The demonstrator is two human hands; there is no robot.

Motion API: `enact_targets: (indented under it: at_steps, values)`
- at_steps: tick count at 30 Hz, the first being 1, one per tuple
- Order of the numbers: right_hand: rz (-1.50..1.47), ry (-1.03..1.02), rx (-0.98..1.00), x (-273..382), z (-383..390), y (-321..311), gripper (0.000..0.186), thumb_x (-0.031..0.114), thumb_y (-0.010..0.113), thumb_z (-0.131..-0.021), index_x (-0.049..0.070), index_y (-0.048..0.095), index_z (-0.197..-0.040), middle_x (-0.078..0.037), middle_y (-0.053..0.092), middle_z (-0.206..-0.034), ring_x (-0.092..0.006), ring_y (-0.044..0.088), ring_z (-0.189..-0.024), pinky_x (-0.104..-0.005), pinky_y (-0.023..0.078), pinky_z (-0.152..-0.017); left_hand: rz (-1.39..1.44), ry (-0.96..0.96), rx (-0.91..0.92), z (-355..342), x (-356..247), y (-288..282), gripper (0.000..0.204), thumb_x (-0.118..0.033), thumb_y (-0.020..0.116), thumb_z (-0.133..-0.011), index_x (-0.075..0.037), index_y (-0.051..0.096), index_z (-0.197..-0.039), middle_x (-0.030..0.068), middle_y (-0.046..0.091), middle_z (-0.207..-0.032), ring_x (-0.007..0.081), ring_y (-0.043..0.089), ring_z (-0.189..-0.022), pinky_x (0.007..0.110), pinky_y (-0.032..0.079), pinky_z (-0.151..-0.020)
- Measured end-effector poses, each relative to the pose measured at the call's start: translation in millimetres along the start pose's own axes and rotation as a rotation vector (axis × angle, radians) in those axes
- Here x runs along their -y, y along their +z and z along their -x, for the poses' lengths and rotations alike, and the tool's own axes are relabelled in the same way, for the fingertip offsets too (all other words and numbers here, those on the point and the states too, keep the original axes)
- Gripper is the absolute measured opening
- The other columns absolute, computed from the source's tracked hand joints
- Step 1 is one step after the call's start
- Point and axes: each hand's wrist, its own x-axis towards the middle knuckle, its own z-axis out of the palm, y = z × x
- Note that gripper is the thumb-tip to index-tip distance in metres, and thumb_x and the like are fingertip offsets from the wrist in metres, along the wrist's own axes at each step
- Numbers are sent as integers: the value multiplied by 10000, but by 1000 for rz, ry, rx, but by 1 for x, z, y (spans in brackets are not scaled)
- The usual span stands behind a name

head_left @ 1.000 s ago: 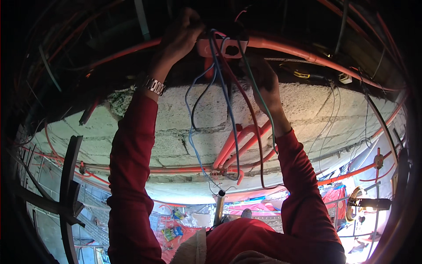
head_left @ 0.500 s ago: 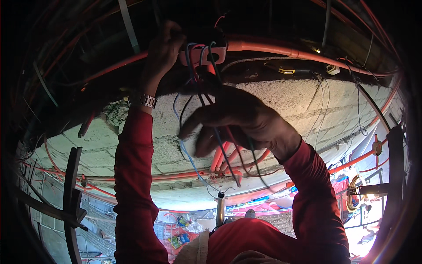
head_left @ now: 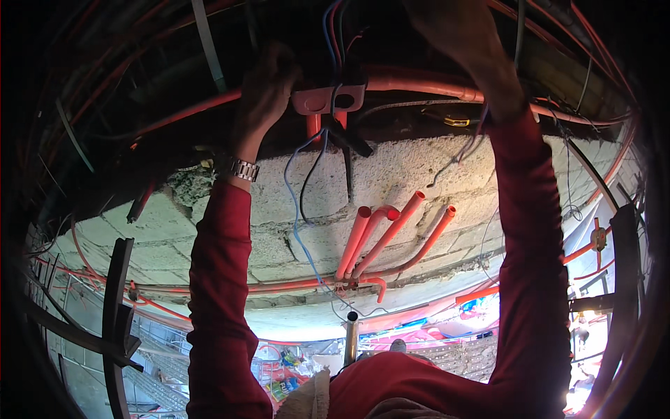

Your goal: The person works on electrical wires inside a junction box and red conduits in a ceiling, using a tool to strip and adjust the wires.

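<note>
A pink-orange electrical junction box [head_left: 312, 103] is fixed overhead, with short conduit stubs beneath it. My left hand [head_left: 271, 84] is raised just left of the box, its fingers curled together in shadow; what they hold, if anything, is hidden. Blue, red and green electrical wires [head_left: 332, 38] rise from the box and leave the top edge. My right hand [head_left: 450, 28] reaches up at the upper right, with its fingers lost in the dark. Loose wire ends [head_left: 457, 157] dangle beside its wrist. A blue wire [head_left: 293, 216] and a black wire [head_left: 304, 195] hang below the box.
Several orange conduit pipes [head_left: 385, 244] stick out in front of the rough block wall [head_left: 398, 167]. A long orange conduit [head_left: 419, 85] runs overhead. Dark metal bars [head_left: 115, 307] stand at the left, and a metal pipe [head_left: 351, 335] rises before my body. A yellow-black tool [head_left: 455, 121] lies on the ledge.
My right hand has swung from below the box up to the upper right. The coloured wires that hung down past it now rise out of the box. My left hand stays beside the box.
</note>
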Motion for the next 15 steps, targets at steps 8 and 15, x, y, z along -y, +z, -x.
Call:
enact_targets:
  at_steps: [8, 15]
  values:
    - [322, 142, 316, -40, -55, 84, 283, 326, 608, -1025, 87, 755, -1061, -174, 705, -1147, -331, 658, -1111, -534, 513, -936, -73, 147, -100, 2, -1, 13, 23, -63, 665, -877, -63, 648, -891, 119, 589, -1070, 311, 687, -868, 414, 590, -694]
    - [318, 200, 414, -58, -25, 139, 332, 370, 606, -1022, 81, 724, -1136, -184, 687, -1187, -382, 616, -1150, -608, 436, -995, -42, 127, -78, 2, 7, 15, 108, -110, 594, -964, -44, 588, -1050, 92, 579, -1062, 243, 674, -898, 373, 561, -749]
